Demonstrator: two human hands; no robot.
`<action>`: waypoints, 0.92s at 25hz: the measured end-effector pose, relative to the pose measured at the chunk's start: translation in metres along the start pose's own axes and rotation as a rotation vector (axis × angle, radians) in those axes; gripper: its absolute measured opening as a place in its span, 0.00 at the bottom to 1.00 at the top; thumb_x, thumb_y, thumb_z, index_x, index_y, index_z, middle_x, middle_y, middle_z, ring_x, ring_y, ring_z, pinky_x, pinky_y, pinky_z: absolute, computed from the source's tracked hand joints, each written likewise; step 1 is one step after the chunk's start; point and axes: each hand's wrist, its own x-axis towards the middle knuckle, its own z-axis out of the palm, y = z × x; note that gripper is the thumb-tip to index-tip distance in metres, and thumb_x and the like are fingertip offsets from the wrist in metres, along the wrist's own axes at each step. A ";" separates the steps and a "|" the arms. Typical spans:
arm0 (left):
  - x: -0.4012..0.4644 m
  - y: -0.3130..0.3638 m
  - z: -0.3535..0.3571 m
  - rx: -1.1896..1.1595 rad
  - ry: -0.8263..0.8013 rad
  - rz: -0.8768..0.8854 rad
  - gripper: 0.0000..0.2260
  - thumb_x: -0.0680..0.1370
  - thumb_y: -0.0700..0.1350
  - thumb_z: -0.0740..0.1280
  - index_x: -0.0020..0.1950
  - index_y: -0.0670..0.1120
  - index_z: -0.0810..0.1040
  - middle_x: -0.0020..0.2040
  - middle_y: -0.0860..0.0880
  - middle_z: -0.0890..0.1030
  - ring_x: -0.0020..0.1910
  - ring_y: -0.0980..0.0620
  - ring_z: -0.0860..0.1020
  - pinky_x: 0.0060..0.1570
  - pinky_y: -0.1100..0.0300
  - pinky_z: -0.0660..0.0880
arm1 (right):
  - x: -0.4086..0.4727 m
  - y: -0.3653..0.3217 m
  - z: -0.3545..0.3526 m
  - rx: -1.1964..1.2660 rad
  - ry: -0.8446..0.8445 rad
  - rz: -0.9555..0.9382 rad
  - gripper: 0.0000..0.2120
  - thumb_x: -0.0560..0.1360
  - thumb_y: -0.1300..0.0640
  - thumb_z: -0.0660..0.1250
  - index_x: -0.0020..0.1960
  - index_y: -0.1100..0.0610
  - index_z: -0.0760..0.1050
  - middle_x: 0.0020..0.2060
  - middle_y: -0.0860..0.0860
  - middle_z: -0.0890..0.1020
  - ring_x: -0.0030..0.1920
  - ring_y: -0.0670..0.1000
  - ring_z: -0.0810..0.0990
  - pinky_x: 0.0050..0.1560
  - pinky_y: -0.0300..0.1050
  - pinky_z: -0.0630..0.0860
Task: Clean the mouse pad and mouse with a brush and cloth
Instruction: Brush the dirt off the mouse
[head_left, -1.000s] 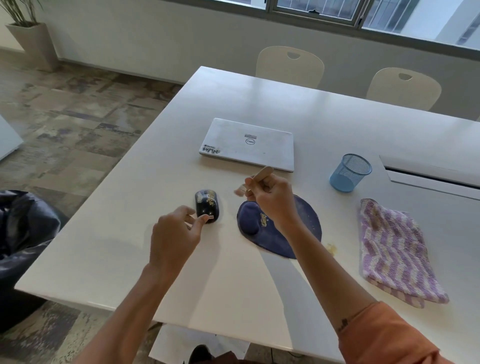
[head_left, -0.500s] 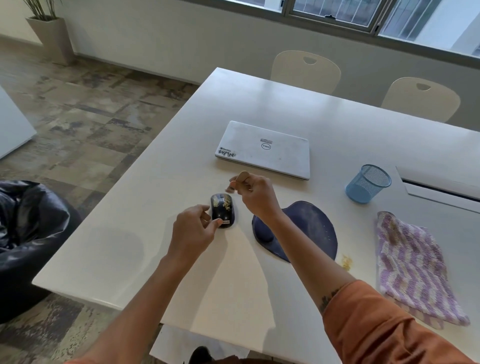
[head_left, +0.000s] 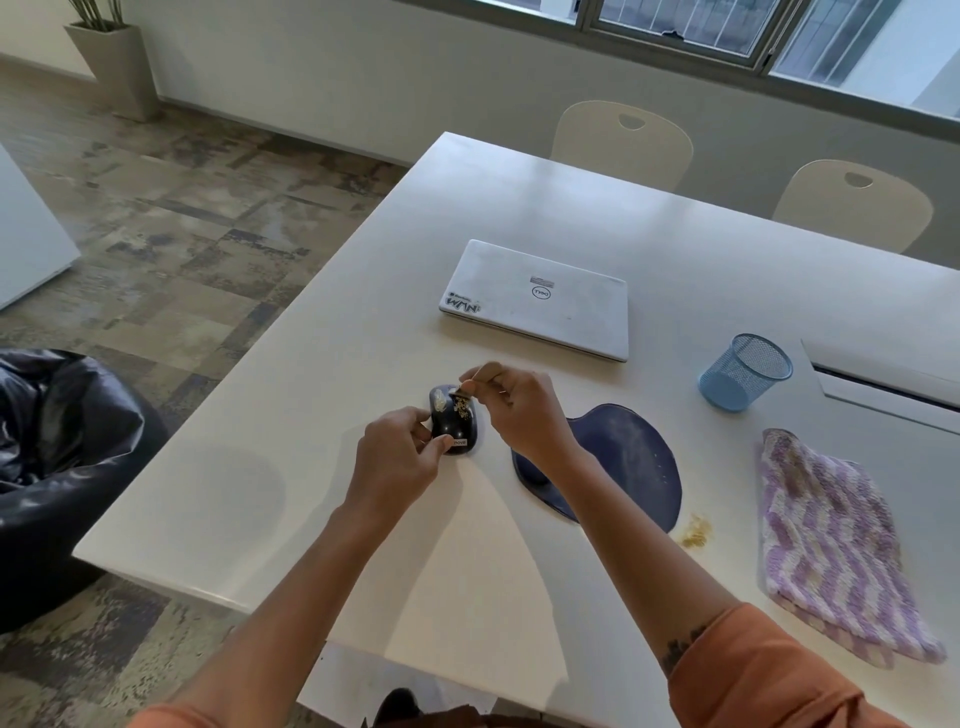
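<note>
A dark mouse speckled with yellowish crumbs lies on the white table. My left hand pinches its near end between thumb and fingers. My right hand grips a small wooden-handled brush, whose bristles touch the top of the mouse. Right of the mouse lies the blue mouse pad with a wrist rest partly hidden by my right forearm. A purple and white cloth lies at the right of the table.
A shut white laptop lies beyond the mouse. A blue mesh cup stands to the right. Crumbs lie beside the pad. Two chairs stand behind the table; a black bag sits on the floor at left.
My left hand moved forward and took hold of the mouse. My right hand carried the brush left from above the pad and brought its bristles down onto the mouse.
</note>
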 end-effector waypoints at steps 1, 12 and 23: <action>0.000 -0.001 0.000 -0.002 -0.001 -0.001 0.12 0.74 0.47 0.80 0.55 0.47 0.85 0.38 0.55 0.84 0.38 0.54 0.82 0.45 0.50 0.82 | -0.003 -0.001 -0.001 0.001 -0.006 -0.015 0.05 0.79 0.66 0.73 0.45 0.65 0.83 0.47 0.51 0.89 0.46 0.48 0.87 0.52 0.42 0.83; -0.001 -0.004 -0.003 -0.022 0.008 -0.037 0.20 0.72 0.50 0.82 0.60 0.44 0.84 0.40 0.55 0.84 0.39 0.59 0.83 0.48 0.54 0.82 | -0.046 -0.006 -0.017 -0.059 -0.055 -0.143 0.06 0.82 0.62 0.72 0.55 0.59 0.87 0.52 0.48 0.89 0.53 0.44 0.87 0.58 0.45 0.83; 0.000 -0.006 -0.009 -0.005 -0.005 -0.063 0.20 0.69 0.43 0.84 0.59 0.44 0.85 0.40 0.55 0.84 0.38 0.60 0.82 0.48 0.61 0.79 | -0.090 0.006 -0.033 -0.027 -0.061 -0.200 0.08 0.83 0.60 0.70 0.57 0.59 0.88 0.54 0.47 0.89 0.53 0.42 0.87 0.56 0.42 0.84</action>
